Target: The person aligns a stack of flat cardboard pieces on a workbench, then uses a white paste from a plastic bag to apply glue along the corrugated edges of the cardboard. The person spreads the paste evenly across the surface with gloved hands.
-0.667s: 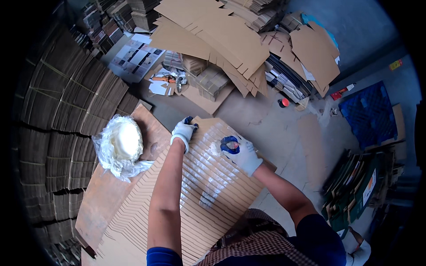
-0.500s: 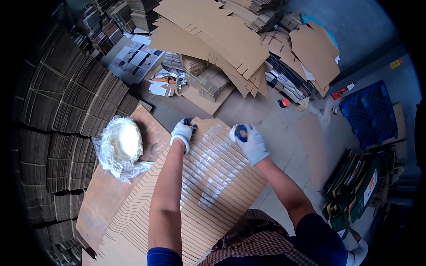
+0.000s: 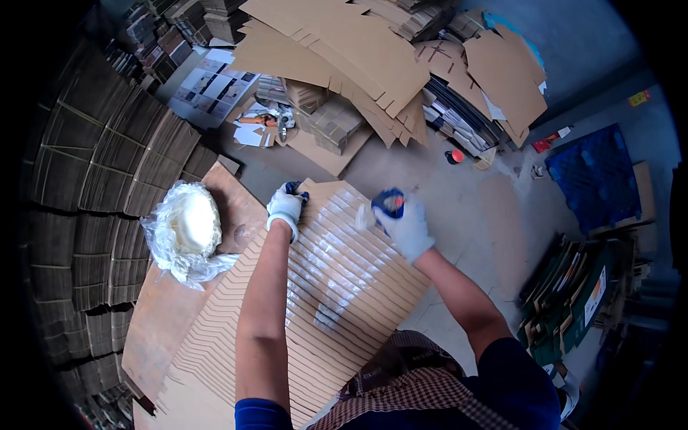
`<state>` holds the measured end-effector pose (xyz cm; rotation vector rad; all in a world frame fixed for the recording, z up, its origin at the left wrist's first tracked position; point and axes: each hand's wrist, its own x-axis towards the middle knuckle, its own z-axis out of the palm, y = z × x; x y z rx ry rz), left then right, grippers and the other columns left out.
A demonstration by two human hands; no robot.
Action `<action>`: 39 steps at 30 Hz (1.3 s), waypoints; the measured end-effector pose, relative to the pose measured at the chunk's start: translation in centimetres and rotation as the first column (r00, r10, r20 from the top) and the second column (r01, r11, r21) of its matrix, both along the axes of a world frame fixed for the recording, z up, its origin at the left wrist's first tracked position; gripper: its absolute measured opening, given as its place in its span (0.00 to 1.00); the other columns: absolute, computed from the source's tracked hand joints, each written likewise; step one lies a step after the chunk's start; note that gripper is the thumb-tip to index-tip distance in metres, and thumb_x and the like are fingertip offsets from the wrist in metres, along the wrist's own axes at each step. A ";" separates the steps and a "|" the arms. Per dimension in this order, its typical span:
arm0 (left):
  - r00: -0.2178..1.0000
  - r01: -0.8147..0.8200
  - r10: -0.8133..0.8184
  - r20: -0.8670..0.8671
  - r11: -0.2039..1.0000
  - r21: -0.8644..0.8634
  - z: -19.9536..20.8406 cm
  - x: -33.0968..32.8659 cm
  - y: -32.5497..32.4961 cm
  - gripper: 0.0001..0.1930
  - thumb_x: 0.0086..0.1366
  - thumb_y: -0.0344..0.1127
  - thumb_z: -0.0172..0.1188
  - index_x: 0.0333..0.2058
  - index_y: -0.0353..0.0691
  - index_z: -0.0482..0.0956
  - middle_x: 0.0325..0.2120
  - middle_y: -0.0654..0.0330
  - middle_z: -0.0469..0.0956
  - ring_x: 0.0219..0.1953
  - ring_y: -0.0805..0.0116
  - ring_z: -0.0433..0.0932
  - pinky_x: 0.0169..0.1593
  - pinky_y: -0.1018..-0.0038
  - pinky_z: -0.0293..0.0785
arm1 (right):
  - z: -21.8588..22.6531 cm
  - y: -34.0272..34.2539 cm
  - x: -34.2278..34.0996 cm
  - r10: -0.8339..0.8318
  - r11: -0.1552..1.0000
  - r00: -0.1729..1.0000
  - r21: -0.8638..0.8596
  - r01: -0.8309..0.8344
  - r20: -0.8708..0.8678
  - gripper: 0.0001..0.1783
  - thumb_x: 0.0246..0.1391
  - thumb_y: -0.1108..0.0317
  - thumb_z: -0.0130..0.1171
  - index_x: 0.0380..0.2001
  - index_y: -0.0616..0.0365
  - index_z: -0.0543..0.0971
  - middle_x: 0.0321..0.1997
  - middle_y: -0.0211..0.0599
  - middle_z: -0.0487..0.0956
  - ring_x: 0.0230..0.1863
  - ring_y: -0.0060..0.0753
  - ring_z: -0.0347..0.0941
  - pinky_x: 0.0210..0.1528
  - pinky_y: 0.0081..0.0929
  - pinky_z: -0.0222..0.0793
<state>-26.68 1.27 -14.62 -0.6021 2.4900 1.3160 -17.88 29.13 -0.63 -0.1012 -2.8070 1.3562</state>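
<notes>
Fanned cardboard sheets (image 3: pixel 236 333) overlap in steps before me, with wet, shiny white streaks across their exposed strips. My left hand (image 3: pixel 287 206), in a white glove with blue fingers, closes on the far left corner of the fan. Beyond its far right edge, my gloved right hand (image 3: pixel 407 226) is closed around the handle of what looks like a brush (image 3: pixel 365 217). Its white end points left, slightly blurred, and I cannot tell whether it touches the sheets. Left of the fan stands a round tub (image 3: pixel 196 223) of white paste, lined with clear plastic.
The fan and tub rest on a wooden board (image 3: pixel 154 326). Tied cardboard bundles (image 3: pixel 93 172) wall the left side. Large cardboard sheets (image 3: pixel 344 50) are piled at the back. A blue pallet (image 3: pixel 595 179) and a stack of green-edged cardboard (image 3: pixel 566 301) are at right.
My right hand and the brush have shifted slightly, with the white end now farther left of the hand. My left hand keeps its hold on the corner. The whole view has shifted a little.
</notes>
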 end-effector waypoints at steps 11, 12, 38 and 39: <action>0.759 0.154 -0.442 -0.478 0.836 -0.527 12.3 5.4 3.1 0.20 0.62 0.38 0.62 0.54 0.46 0.78 0.51 0.55 0.78 0.56 0.51 0.72 0.64 0.56 0.60 | 2.1 8.0 5.2 -0.141 0.905 0.961 -0.362 0.223 0.237 0.19 0.45 0.71 0.72 0.42 0.59 0.80 0.43 0.39 0.83 0.43 0.34 0.79 0.49 0.30 0.74; 0.670 0.153 -0.470 -0.575 0.845 -0.512 14.2 7.9 3.8 0.20 0.61 0.37 0.63 0.53 0.44 0.77 0.51 0.54 0.77 0.57 0.51 0.71 0.66 0.53 0.59 | 2.5 8.3 6.3 -0.098 0.826 0.945 -0.504 0.252 0.312 0.20 0.44 0.73 0.72 0.43 0.58 0.80 0.43 0.37 0.83 0.44 0.31 0.79 0.49 0.28 0.74; 0.839 0.178 -0.428 -0.335 0.798 -0.575 14.8 41.2 -0.5 0.17 0.52 0.39 0.66 0.42 0.46 0.82 0.43 0.59 0.76 0.49 0.52 0.71 0.59 0.51 0.62 | 0.0 8.5 9.4 0.042 0.910 0.994 0.406 -0.080 0.101 0.23 0.49 0.57 0.70 0.44 0.56 0.75 0.43 0.49 0.77 0.44 0.56 0.76 0.47 0.42 0.74; 0.843 0.174 -0.422 -0.333 0.801 -0.573 14.8 41.4 -0.6 0.18 0.51 0.39 0.66 0.43 0.46 0.82 0.43 0.59 0.76 0.50 0.52 0.71 0.60 0.51 0.62 | 0.2 8.4 9.7 0.044 0.927 0.996 0.369 -0.070 0.079 0.23 0.49 0.57 0.69 0.44 0.56 0.75 0.42 0.49 0.77 0.43 0.56 0.76 0.46 0.43 0.74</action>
